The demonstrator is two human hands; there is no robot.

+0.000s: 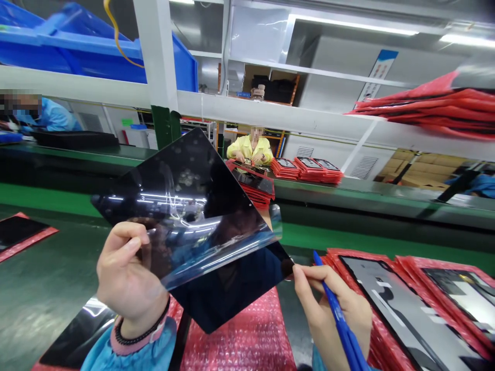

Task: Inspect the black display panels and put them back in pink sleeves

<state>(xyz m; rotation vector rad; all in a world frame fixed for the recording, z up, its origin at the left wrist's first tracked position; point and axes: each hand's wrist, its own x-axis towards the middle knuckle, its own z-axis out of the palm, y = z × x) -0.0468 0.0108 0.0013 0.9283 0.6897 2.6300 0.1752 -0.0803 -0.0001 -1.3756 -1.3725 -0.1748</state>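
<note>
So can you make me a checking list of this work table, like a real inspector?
Surface: green workbench with pink bubble wrap on it.
Job's things: dark glossy panel, its shiny film curling up.
Clutter: stacked red-edged panels.
Hands: left hand pinches the film; right hand holds a blue pointed tool at the panel's corner.
Cables: yellow cable overhead.
Surroundings: blue bins, a co-worker in yellow, cardboard boxes.

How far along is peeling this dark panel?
Done: the dark film is peeled partly back from the panel. In hand: the left hand holds that film; the right hand pinches a blue tool at the panel's edge. Remaining: likely the stacked panels in red sleeves.
</note>
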